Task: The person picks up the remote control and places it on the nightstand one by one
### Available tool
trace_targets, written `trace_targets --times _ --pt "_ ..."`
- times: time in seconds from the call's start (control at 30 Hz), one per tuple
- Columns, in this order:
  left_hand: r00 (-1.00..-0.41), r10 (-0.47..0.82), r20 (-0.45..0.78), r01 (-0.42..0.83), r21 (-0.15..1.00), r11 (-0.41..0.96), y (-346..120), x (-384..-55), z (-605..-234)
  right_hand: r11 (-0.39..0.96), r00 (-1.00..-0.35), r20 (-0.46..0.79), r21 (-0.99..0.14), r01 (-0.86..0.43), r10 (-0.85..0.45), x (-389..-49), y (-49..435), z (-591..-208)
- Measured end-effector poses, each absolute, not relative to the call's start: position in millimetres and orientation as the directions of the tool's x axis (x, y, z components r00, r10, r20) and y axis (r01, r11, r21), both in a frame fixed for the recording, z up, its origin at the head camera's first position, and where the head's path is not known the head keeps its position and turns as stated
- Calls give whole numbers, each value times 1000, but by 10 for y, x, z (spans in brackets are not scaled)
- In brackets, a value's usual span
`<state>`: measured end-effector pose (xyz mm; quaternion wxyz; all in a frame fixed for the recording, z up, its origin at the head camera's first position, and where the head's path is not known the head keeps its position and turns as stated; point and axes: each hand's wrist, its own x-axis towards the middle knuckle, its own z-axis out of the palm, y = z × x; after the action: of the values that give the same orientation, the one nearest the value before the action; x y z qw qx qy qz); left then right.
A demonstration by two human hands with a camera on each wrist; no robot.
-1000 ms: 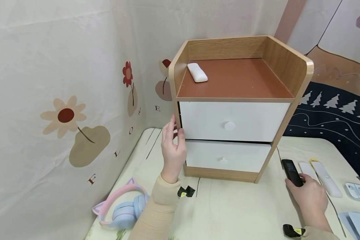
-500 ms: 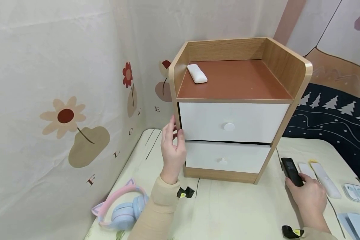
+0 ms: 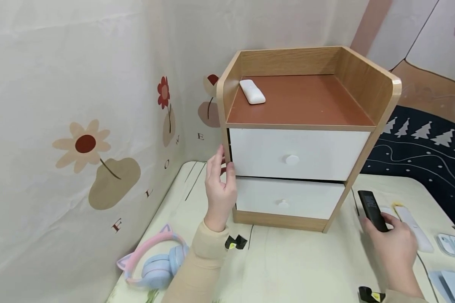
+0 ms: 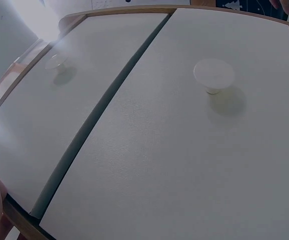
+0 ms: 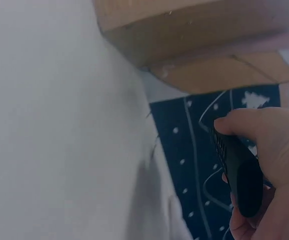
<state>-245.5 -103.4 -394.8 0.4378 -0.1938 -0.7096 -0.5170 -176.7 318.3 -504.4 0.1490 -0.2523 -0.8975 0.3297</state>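
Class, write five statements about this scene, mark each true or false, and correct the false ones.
1. The left hand touches the drawer unit at its left edge. True.
2. A red cup stands on the drawer unit's top. False: a white object lies there.
3. The right hand grips a black device. True.
4. The drawer unit has three drawers. False: two drawer fronts show.
5. The headphones lie left of the drawer unit. True.

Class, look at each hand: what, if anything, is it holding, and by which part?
The right hand grips the black device by its end nearer the person. The left hand only touches the left side of the cabinet.
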Motion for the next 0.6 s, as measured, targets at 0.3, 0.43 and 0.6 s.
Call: trace_targets --times 0.3,0.43,0.6 --pt "-559 -172 811 719 577 387 -1013 -2441 -3945 674 -751 302 -696 248 587 -1632 3017 -4631" --pt "-560 -171 811 716 577 393 -1011 -2434 -3945 647 -651 410 -744 165 639 -1571 2908 -4350" --pt "-555 -178 813 719 576 389 -1017 -2437 -3939 653 -493 571 -757 -7 657 -1471 2754 -3933"
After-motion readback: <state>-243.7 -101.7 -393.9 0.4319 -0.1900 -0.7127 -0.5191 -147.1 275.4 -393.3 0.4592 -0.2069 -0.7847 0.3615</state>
